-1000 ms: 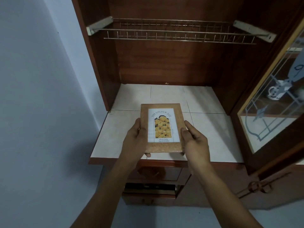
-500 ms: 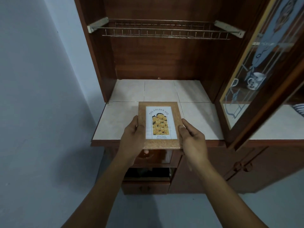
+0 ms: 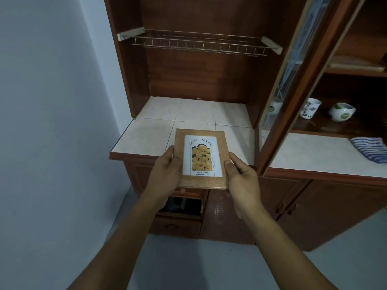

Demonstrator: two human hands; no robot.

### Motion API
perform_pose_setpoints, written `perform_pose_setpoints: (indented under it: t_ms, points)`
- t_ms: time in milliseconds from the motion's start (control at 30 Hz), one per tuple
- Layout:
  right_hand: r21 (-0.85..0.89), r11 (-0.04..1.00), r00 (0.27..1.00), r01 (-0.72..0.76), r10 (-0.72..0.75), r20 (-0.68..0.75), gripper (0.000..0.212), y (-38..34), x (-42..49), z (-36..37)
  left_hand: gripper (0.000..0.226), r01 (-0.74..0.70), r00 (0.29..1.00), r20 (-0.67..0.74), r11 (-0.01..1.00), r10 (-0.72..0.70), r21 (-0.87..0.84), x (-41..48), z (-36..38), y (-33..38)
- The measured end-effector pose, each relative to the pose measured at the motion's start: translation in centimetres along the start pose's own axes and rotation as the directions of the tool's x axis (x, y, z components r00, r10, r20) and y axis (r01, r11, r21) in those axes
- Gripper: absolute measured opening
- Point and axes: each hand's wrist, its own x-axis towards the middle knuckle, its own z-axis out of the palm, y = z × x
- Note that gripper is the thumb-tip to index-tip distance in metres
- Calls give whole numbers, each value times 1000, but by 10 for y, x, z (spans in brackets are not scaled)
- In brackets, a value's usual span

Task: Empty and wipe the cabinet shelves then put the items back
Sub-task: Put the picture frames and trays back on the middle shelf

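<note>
1. The photo frame point(image 3: 201, 159), brown-bordered with a yellow flower print, is held flat and face up over the front edge of the tiled bench point(image 3: 144, 137), near the middle of the view.
2. The left hand point(image 3: 165, 172) is clamped on the frame's 9 o'clock edge, with the thumb on top and the fingers beneath.
3. The right hand point(image 3: 240, 178) grips the 3 o'clock edge, with the thumb on the border and the fingers curled under.
4. I cannot tell whether the frame touches the bench.
5. At 12 o'clock from the frame, a wire rack point(image 3: 199, 43) spans the open cabinet point(image 3: 209, 76) compartment.
6. At 2 o'clock a glass door point(image 3: 293, 80) stands open.
7. Past the door, at 3 o'clock in the view, a white mug point(image 3: 310, 107) and a round white-and-green pot point(image 3: 342, 111) sit near each other on a dark shelf.
8. A striped cloth point(image 3: 370, 148) lies on the bench below them.
9. At 6 o'clock, under the frame, a drawer point(image 3: 182, 206) stands partly open. Its contents are too dark to make out.
</note>
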Motion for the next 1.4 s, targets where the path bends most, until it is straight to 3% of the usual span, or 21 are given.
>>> perform_pose_setpoints:
  t_ms: [733,1400]
  points:
    - [-3,1000,997,13,-13,-77,29,-13,-76,-103,29,-5,993,121,998,12,-61,-93,74,16]
    - [-63,997,995,47,-52,-83,33,-36,-22,-333,29,18,992,126,995,-6,-95,-118,309,51]
